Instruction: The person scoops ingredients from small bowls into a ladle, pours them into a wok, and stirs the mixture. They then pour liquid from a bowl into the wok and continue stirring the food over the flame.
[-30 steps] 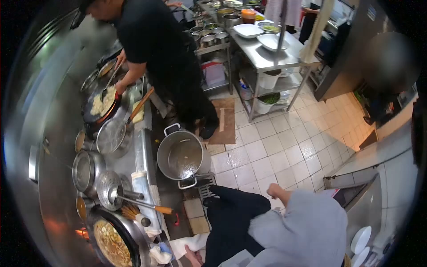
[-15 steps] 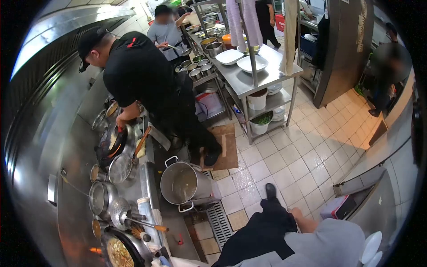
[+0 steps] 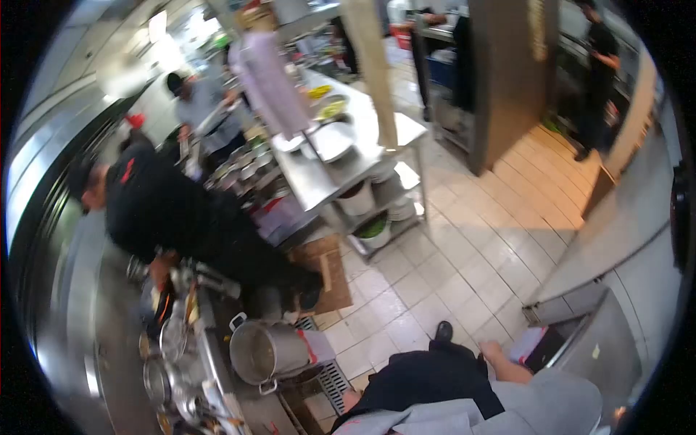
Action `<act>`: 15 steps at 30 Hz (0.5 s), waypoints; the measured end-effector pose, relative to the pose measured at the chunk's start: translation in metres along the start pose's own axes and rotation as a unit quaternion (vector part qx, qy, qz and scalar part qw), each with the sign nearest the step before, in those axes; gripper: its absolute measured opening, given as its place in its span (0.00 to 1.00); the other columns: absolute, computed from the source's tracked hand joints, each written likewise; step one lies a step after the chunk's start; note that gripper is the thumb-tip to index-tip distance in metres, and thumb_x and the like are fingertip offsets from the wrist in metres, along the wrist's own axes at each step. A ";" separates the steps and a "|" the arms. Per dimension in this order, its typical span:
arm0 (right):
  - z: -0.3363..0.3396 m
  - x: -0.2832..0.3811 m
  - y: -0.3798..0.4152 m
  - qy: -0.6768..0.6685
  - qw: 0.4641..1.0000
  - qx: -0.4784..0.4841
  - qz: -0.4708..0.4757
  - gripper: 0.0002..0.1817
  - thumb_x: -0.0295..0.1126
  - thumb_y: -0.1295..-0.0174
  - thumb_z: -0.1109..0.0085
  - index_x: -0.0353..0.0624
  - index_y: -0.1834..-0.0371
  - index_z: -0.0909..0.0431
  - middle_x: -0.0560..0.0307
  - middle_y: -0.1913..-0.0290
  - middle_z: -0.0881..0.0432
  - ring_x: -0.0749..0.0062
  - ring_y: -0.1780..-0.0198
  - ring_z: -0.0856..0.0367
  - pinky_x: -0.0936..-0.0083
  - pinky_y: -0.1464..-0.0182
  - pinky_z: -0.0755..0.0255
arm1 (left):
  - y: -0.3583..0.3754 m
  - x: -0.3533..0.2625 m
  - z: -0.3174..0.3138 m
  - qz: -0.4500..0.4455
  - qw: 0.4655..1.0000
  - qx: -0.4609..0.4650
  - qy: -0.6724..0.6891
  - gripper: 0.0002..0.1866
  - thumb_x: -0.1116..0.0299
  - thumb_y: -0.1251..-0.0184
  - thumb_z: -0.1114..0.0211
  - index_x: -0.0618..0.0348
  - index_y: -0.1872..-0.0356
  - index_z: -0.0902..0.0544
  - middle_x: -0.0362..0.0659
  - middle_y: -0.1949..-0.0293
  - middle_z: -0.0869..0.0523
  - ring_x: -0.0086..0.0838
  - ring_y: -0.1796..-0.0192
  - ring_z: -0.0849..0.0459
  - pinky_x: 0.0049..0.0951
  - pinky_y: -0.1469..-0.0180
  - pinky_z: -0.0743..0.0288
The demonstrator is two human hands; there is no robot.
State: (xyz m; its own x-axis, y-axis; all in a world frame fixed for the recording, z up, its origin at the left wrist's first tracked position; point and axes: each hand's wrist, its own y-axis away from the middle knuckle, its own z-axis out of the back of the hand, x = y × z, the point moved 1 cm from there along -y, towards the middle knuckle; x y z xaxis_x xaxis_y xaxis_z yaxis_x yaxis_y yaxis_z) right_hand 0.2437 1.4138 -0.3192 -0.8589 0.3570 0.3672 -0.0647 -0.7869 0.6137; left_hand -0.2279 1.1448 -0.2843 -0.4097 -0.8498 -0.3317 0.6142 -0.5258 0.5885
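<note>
Beside my dark apron, my right hand hangs low on the right; its fingers are too blurred to tell whether they are curled. Only a small part of my left hand shows at the apron's left edge, with its fingers hidden. Nearest to that hand is a large metal stockpot with two loop handles, standing on the floor side of the range. I see nothing held in either hand.
A co-worker in black bends over the range at left, where pans and strainers sit. Ahead, a steel table carries white bowls, with tubs below. A floor drain runs beside the stockpot. Other people stand farther back.
My view has swung, so the range, stockpot and table sit farther left. Part of my left hand now shows beside the apron. A co-worker at the far right now stands more upright.
</note>
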 end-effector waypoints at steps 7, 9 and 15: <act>0.137 0.052 -0.030 -0.310 0.935 -0.122 -0.118 0.28 0.52 0.43 0.43 0.32 0.64 0.19 0.41 0.64 0.17 0.56 0.62 0.19 0.63 0.57 0.28 | -0.120 -0.190 0.026 -0.025 0.996 -0.043 0.075 0.26 0.66 0.51 0.32 0.68 0.49 0.22 0.60 0.57 0.17 0.47 0.51 0.18 0.38 0.46 0.26; 0.143 0.051 -0.046 -0.366 0.913 -0.141 -0.115 0.27 0.51 0.43 0.42 0.32 0.62 0.19 0.44 0.64 0.17 0.58 0.64 0.19 0.63 0.59 0.28 | -0.144 -0.229 0.023 -0.013 0.996 0.009 0.083 0.27 0.65 0.51 0.32 0.68 0.49 0.23 0.60 0.58 0.16 0.46 0.52 0.18 0.37 0.47 0.26; 0.140 0.076 -0.083 -0.364 0.919 -0.074 -0.127 0.29 0.51 0.44 0.40 0.34 0.52 0.21 0.46 0.65 0.17 0.63 0.64 0.20 0.68 0.57 0.28 | -0.209 -0.271 -0.023 -0.237 0.947 0.155 -0.150 0.22 0.65 0.48 0.36 0.68 0.52 0.21 0.57 0.63 0.15 0.47 0.57 0.17 0.38 0.53 0.24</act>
State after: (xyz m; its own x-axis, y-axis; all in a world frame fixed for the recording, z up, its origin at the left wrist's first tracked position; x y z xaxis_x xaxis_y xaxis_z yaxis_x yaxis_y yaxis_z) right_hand 0.2548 1.5762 -0.2445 -0.2411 0.7394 0.6286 -0.3316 -0.6715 0.6627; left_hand -0.2299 1.4835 -0.3339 -0.7920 -0.4474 -0.4153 0.1052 -0.7702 0.6290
